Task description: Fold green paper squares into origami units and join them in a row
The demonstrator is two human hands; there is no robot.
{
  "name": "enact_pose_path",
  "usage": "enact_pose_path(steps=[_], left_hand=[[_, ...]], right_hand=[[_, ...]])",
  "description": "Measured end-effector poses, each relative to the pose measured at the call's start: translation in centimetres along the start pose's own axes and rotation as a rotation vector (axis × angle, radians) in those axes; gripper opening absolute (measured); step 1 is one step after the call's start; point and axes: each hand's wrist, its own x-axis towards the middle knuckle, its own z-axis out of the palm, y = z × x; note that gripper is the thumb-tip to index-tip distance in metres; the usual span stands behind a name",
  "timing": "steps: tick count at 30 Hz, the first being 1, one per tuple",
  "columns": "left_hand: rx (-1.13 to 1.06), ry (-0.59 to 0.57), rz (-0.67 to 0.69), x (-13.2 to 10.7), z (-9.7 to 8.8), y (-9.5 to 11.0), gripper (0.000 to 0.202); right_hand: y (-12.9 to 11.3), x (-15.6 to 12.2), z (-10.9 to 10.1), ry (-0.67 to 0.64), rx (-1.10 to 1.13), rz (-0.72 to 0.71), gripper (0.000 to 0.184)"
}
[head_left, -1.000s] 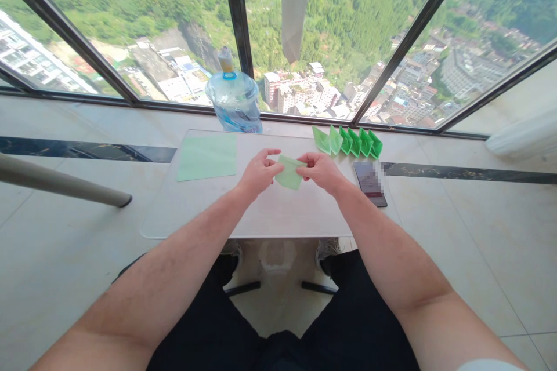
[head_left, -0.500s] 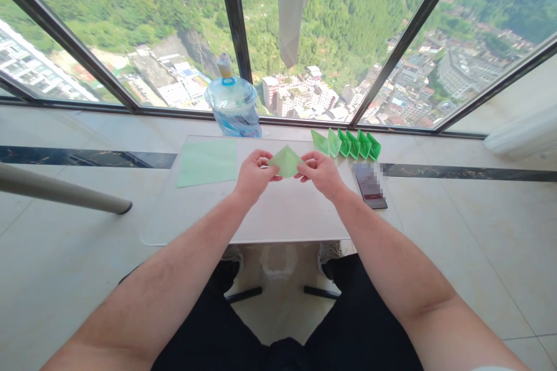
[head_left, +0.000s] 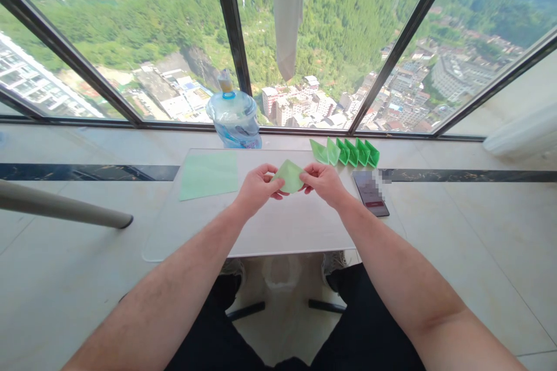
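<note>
Between my hands, above the middle of the white table (head_left: 278,235), is a small folded piece of light green paper (head_left: 289,175), roughly diamond-shaped. My left hand (head_left: 260,184) pinches its left side, thumb on the near face. On the right edge, the thumb and fingers of my right hand (head_left: 321,181) are closed. Some fingertips are hidden behind the paper. Flat on the table's left part lies a light green paper sheet (head_left: 208,175). A row of several folded green paper pieces (head_left: 343,152) stands at the back right, paler at its left end.
A phone (head_left: 369,194) lies at the table's right side. Behind the table stands a large clear water jug (head_left: 235,117) by the window. A grey pole (head_left: 65,204) reaches in from the left above the tiled floor (head_left: 456,232). My legs are under the table's near edge.
The camera view has tilted up slightly, so everything sits lower in the picture. The folded paper has turned a little and now looks narrower, with both hands still holding it.
</note>
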Motion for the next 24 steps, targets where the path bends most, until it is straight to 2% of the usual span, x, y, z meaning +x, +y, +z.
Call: enact_pose_path(steps=[4, 9, 14, 17, 24], left_hand=[[0.031, -0.063, 0.003, -0.11, 0.19, -0.40, 0.036], [0.031, -0.044, 0.018, -0.06, 0.28, -0.53, 0.036], [0.011, -0.066, 0.034, -0.33, 0.21, -0.21, 0.039], [-0.007, -0.082, 0.022, -0.52, 0.18, -0.05, 0.044], [-0.011, -0.028, 0.051, -0.57, 0.01, 0.14, 0.033]], right_hand=[[0.00, -0.14, 0.04, -0.073, -0.023, 0.005, 0.029], [0.02, -0.26, 0.20, -0.029, -0.050, -0.029, 0.027], [-0.04, -0.36, -0.12, -0.139, 0.027, -0.024, 0.031], [-0.02, -0.37, -0.35, -0.114, 0.017, -0.021, 0.034], [-0.04, -0.44, -0.50, -0.125, 0.144, 0.006, 0.035]])
